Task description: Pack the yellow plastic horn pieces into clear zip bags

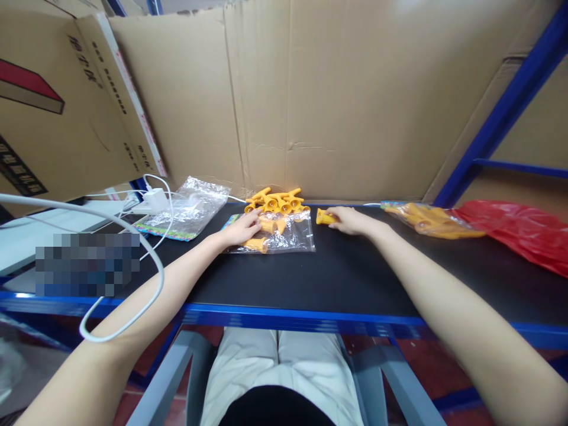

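My left hand (243, 229) is on a clear plastic bag (299, 234), fingers closed over its left part. Inside that bag lie several yellow plastic pieces (256, 244), each with a flared end. Just behind the bag is a heap of similar yellow trumpet-shaped plastic pieces (278, 203), some with forked ends. To the right of the bag, my right hand (350, 220) grips one yellow trumpet-shaped piece (325, 217) low over the black tabletop, its flared end pointing left. The right fingertips are partly hidden behind the hand.
An open clear bag (195, 204) lies left, near a white charger (156, 201) and a looping white cable (162, 275). Right are a filled bag of yellow pieces (428, 220) and a red plastic bag (517, 231). Cardboard (337, 106) stands behind the black table (310, 284).
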Action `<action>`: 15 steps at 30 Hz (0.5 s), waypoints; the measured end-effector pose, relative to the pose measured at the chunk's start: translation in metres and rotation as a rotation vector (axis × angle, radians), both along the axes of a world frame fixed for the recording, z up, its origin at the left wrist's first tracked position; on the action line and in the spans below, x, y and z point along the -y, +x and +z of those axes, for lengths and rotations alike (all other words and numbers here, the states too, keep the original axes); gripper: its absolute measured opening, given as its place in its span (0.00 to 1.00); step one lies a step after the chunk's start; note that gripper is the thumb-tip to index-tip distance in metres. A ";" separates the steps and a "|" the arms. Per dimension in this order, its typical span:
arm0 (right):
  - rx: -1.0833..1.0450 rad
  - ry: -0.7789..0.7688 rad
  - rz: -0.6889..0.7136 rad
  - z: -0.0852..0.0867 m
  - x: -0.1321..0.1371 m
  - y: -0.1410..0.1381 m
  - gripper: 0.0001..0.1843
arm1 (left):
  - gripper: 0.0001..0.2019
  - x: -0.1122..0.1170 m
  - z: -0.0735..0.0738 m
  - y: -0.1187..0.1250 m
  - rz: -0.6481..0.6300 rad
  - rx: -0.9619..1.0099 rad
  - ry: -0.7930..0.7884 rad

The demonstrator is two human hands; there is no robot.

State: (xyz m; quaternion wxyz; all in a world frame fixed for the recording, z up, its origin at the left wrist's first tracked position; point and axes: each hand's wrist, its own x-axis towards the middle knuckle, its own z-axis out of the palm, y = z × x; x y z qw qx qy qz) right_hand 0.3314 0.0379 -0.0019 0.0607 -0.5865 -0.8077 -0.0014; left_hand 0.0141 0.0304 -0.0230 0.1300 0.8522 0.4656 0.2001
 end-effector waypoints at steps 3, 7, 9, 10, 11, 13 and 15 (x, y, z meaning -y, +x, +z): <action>-0.104 0.028 0.174 0.009 0.008 -0.007 0.17 | 0.12 -0.003 -0.003 -0.001 -0.010 0.028 0.007; -0.162 0.043 0.272 0.025 0.024 -0.020 0.17 | 0.12 -0.007 -0.007 -0.003 -0.002 0.043 0.002; -0.186 0.043 0.283 0.032 0.030 -0.025 0.20 | 0.13 -0.008 -0.008 -0.004 -0.003 0.047 0.000; -0.195 0.025 0.291 0.034 0.033 -0.027 0.21 | 0.12 -0.009 -0.008 -0.004 -0.006 0.048 0.002; -0.199 -0.006 0.305 0.035 0.035 -0.028 0.21 | 0.12 -0.009 -0.008 -0.005 -0.009 0.049 0.005; -0.199 -0.089 0.354 0.034 0.039 -0.031 0.20 | 0.11 -0.010 -0.008 -0.005 -0.015 0.047 0.011; -0.191 -0.148 0.406 0.031 0.041 -0.036 0.16 | 0.11 -0.009 -0.008 -0.005 -0.018 0.046 0.010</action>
